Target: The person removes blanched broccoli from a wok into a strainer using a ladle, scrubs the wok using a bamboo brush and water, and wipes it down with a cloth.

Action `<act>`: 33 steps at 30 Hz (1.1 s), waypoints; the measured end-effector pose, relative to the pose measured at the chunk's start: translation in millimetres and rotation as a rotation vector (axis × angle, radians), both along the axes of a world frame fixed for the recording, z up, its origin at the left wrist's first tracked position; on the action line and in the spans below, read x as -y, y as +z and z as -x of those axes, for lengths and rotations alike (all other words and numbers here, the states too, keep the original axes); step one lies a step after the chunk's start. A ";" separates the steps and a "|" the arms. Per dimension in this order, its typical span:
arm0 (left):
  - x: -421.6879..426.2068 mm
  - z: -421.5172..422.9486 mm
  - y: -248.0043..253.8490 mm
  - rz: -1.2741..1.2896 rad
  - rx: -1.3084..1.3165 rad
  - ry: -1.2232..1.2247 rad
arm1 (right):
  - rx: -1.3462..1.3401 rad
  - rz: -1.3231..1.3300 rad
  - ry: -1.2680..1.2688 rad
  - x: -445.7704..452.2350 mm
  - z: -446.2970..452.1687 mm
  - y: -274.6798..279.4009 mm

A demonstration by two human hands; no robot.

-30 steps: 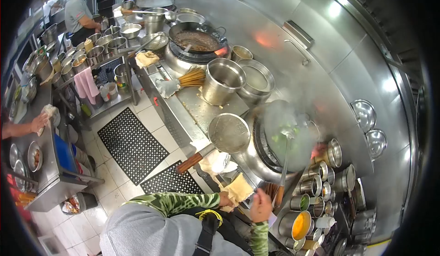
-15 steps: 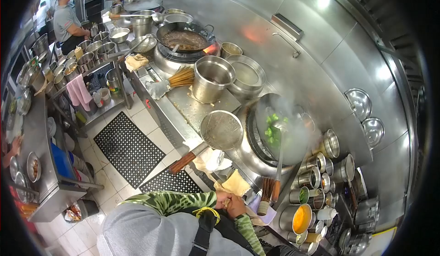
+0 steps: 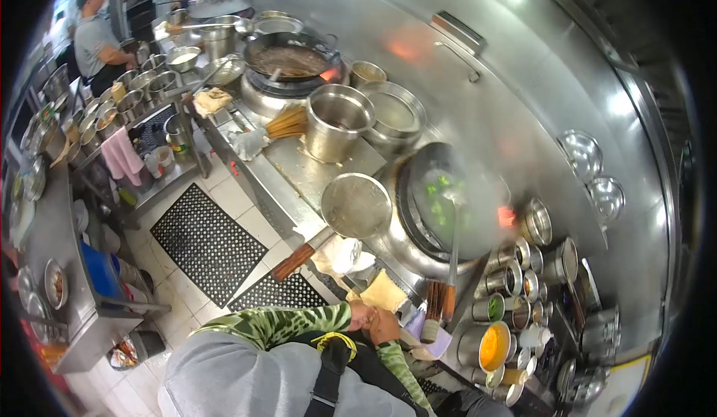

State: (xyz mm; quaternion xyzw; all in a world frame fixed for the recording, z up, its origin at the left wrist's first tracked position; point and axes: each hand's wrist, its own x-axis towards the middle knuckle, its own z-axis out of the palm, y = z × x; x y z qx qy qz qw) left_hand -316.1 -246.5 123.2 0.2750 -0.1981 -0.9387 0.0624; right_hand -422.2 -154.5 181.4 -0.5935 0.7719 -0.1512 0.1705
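My left hand (image 3: pixel 361 315) and my right hand (image 3: pixel 385 327) are together in front of my waist, fingers closed against each other. Whatever lies between them, if anything, is hidden. Just beyond them a folded yellow cloth (image 3: pixel 385 291) lies on the counter edge. A bamboo brush (image 3: pixel 432 311) rests to the right, beside the wooden handle of a ladle (image 3: pixel 454 230). The ladle's bowl sits in a steaming wok (image 3: pixel 478 249) with green vegetables (image 3: pixel 437 190). At the left, a round strainer (image 3: pixel 357 206) with a wooden handle lies across the counter.
Several steel containers stand at the right, one with orange liquid (image 3: pixel 493 347). A tall steel pot (image 3: pixel 340 122) and a second wok (image 3: pixel 287 60) with brown liquid are farther back. A perforated black mat (image 3: pixel 208 241) covers the floor. Another person (image 3: pixel 97 44) stands far left.
The view has shifted slightly. My hands stay together near my waist with small finger movement. An orange glow now shows at the near wok's right side, and the steam has changed shape.
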 end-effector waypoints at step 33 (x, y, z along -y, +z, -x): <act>19.9 -63.4 222.5 0.632 -0.516 -0.201 | 0.735 0.708 -0.369 -15.9 -45.1 176.3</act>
